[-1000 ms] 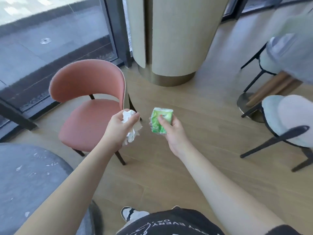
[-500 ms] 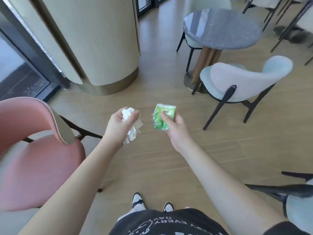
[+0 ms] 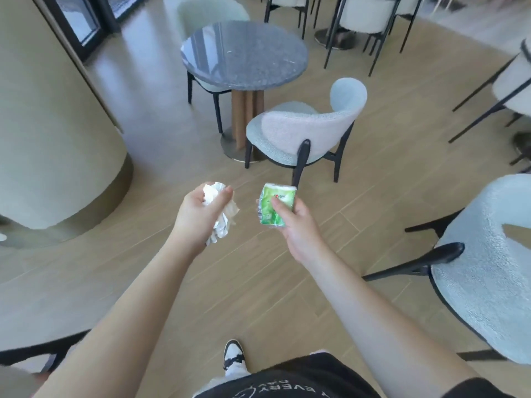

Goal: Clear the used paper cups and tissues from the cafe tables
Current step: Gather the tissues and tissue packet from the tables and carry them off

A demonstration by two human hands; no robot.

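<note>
My left hand (image 3: 198, 216) is closed around a wad of crumpled white tissues (image 3: 219, 222), which stick out above and below the fingers. My right hand (image 3: 296, 225) grips a small green tissue packet (image 3: 274, 206) with the thumb across its front. Both hands are held out over the wooden floor, a short gap between them. Straight ahead stands a round grey stone-topped table (image 3: 244, 53); its top shows only a few tiny specks.
A pale blue chair (image 3: 304, 130) stands at the round table's near side, another (image 3: 485, 268) close on my right. A wide beige column (image 3: 51, 133) fills the left. More white chairs (image 3: 370, 12) stand at the back. Wooden floor lies open between them.
My view has swung right, away from the pink chair and window, toward the round grey table. Both hands keep the same hold on the tissues and the packet.
</note>
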